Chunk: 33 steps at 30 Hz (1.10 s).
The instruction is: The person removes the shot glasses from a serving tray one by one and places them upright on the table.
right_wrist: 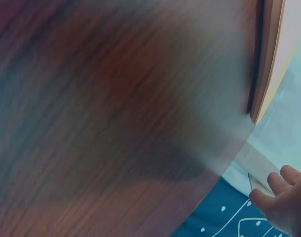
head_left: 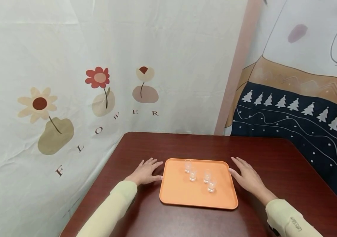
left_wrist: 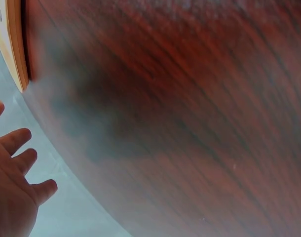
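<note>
An orange tray lies on the dark wooden table. Several small clear glasses stand upright on its far half. My left hand rests flat on the table just left of the tray, fingers spread; its thumb reaches the tray's left rim. My right hand lies flat just right of the tray, fingers straight, thumb beside the right rim. Neither hand holds anything. In the left wrist view, my left hand shows spread beside the tray's edge. The right wrist view shows my right hand's fingers and the tray's edge.
A white cloth printed with flowers hangs behind and to the left of the table. A cloth with a dark blue tree pattern hangs on the right. The table's left edge runs close to my left forearm.
</note>
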Motion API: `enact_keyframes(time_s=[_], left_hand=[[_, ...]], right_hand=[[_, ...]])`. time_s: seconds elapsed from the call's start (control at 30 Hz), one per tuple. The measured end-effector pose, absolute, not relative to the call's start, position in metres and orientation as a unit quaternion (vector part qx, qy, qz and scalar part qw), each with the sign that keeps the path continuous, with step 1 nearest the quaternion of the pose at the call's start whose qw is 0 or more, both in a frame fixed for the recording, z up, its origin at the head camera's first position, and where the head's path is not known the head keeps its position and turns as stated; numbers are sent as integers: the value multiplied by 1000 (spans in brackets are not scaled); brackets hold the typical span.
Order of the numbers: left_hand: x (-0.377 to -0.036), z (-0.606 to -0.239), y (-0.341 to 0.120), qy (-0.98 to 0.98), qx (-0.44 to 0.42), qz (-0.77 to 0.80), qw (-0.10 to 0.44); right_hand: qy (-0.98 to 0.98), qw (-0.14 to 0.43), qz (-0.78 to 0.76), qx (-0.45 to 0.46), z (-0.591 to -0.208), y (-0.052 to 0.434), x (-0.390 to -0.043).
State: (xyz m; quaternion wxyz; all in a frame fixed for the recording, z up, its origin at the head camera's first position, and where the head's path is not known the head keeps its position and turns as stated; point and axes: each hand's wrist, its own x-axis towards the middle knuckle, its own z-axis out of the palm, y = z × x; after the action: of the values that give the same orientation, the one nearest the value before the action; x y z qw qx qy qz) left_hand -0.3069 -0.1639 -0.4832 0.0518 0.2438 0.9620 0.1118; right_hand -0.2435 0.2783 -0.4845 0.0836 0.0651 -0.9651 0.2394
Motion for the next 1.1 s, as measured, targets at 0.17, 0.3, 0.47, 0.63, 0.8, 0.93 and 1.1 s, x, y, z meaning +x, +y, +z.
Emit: enact_keyframes(time_s=[0.17, 0.3, 0.47, 0.63, 0.8, 0.93, 1.1], left_hand=[[-306, -486, -164, 960, 242, 129, 65], [-307, -488, -164, 955, 245, 148, 74], [-308, -492, -164, 950, 252, 165, 83], [-308, -495, -165, 947, 256, 173, 92], [-305, -497, -166, 945, 260, 171, 99], [-303, -496, -165, 942, 266, 175, 103], [-303, -495, -164, 941, 266, 174, 113]], right_hand=[[-960, 87, 250, 87, -489, 269, -240], [-954, 97, 266, 96, -491, 261, -236], [-942, 121, 289, 120, -492, 250, -230], [-936, 121, 306, 129, -493, 241, -224], [-928, 118, 328, 132, -496, 235, -221], [-919, 115, 352, 133, -498, 232, -220], [-917, 106, 359, 136, -501, 230, -220]])
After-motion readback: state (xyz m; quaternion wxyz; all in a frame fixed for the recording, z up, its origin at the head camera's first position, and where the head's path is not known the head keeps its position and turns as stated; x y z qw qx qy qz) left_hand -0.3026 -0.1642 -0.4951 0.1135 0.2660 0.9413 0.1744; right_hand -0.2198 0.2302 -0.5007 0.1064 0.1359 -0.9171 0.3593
